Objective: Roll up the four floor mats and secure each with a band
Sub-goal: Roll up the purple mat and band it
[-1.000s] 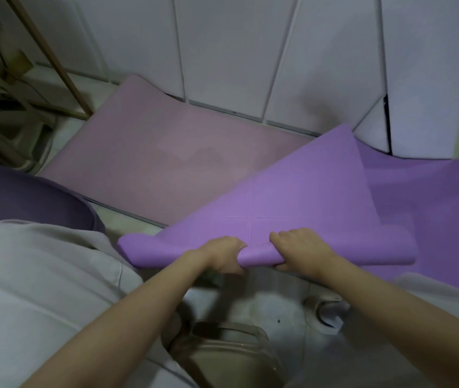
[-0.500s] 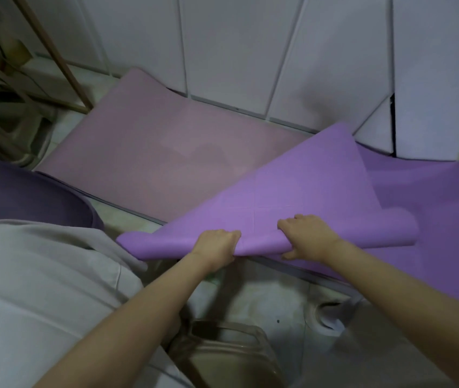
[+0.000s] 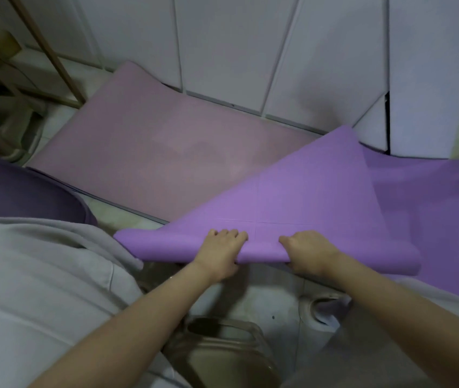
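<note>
Slack in the purple mat (image 3: 292, 197), gripped by my left hand (image 3: 220, 254) and right hand (image 3: 308, 254), probably cones the roll.

We see left hand (image 3: 220, 254), right hand (image 3: 308, 252), both bare, no rings, no watch. Forearms bare, no sleeves in view. Light grey cloth (image 3: 40, 289) over knees, creased, seam visible.

A bright violet mat (image 3: 292, 197), faintly scored with a grid of lines, fills lower right; a dusty pink mat (image 3: 166, 152) lies centre; a dark purple mat (image 3: 12, 191) sits left, below white wall panels (image 3: 222, 46).
</note>
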{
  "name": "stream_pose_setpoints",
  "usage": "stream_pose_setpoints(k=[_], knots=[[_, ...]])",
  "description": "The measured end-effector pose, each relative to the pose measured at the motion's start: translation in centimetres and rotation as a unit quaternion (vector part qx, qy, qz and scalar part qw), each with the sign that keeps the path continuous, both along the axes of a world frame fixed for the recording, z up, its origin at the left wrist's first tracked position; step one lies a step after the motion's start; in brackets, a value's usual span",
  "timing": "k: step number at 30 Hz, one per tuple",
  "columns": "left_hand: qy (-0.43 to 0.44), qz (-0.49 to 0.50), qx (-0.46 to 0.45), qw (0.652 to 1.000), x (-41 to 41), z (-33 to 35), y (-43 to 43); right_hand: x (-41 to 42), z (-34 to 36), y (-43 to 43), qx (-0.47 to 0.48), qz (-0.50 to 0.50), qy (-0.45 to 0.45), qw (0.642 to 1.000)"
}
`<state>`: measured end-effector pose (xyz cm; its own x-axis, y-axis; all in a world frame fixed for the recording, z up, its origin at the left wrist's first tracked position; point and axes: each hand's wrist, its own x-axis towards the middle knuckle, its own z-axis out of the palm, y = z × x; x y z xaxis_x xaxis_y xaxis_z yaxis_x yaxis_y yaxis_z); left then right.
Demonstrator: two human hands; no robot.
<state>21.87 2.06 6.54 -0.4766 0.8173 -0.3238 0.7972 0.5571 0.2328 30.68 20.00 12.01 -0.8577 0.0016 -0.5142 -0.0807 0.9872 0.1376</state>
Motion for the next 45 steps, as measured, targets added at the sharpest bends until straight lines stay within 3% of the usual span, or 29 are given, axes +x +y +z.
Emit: stream_pose_setpoints(k=[4,10,22,27,33,36,40,45], knots=[[0.055,-0.007,0.07,0.996,1.3,-0.5,0.6,-0.1,0.2,0.2,-0.021,-0.013,0.014,1.0],[0.036,-0.019,0.02,0.999,1.1,-0.6,1.7,0.6,0.7,0.3,-0.016,-0.049,-0.03,0.998],[-0.112,-0.027,-0.04,0.992,1.0,-0.1,1.5,1.3,1.2,-0.8,0.017,0.035,0.044,0.998],[-0.024,-0.056,-0.041,0.997,2.0,-0.4,1.3,2.0,0.5,-0.7,-0.035,-0.072,-0.104,0.991],[0.042,-0.048,-0.017,0.998,2.2,-1.1,1.0,0.8,0.5,-0.6,-0.066,-0.093,-0.15,0.982],[0.003,-0.036,-0.031,0.999,1.7,-1.0,0.9,0.5,0.3,-0.5,-0.071,-0.08,-0.146,0.984],[-0.144,-0.032,-0.064,0.987,0.7,-0.4,1.2,1.0,-0.1,-0.8,-0.057,-0.058,-0.141,0.987],[-0.088,-0.018,-0.058,0.994,1.2,-0.3,1.1,1.6,-0.8,-0.9,-0.002,-0.003,-0.065,0.998]])
